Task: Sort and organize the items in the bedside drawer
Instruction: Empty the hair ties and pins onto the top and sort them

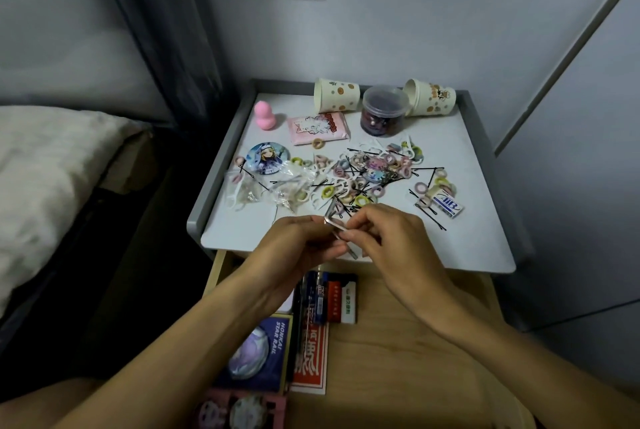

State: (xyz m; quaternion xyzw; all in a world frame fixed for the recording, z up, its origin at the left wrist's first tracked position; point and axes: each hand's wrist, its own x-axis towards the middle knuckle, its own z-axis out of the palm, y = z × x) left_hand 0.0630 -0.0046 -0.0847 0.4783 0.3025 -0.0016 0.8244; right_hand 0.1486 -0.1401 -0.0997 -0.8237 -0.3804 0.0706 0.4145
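Sorting is the step in hand, nothing placed yet. The tabletop (478,248) carries the loose load. The drawer (398,342) sits open below its front edge, with boxes (310,359) lined along the left side and bare wood on the right.

Your left hand (298,245) and right hand (391,234) meet over the tabletop's front edge. Fingertips of both pinch one small silvery metal piece (337,231); clip or bunched pins, can't tell.

Along the back edge, tipped paper cups (336,95) flank a lidded tub (383,110). Mid-tabletop is a tangle of hair ties and black bobby pins (363,176).

My read: you're grouping like with like, and most of the pile is unsorted. The next move calls for a home for the metal piece; a cup looks the likely bin. Then free one hand to pull pins from the tangle. They're thin and interlocked, so expect strays to drag along.
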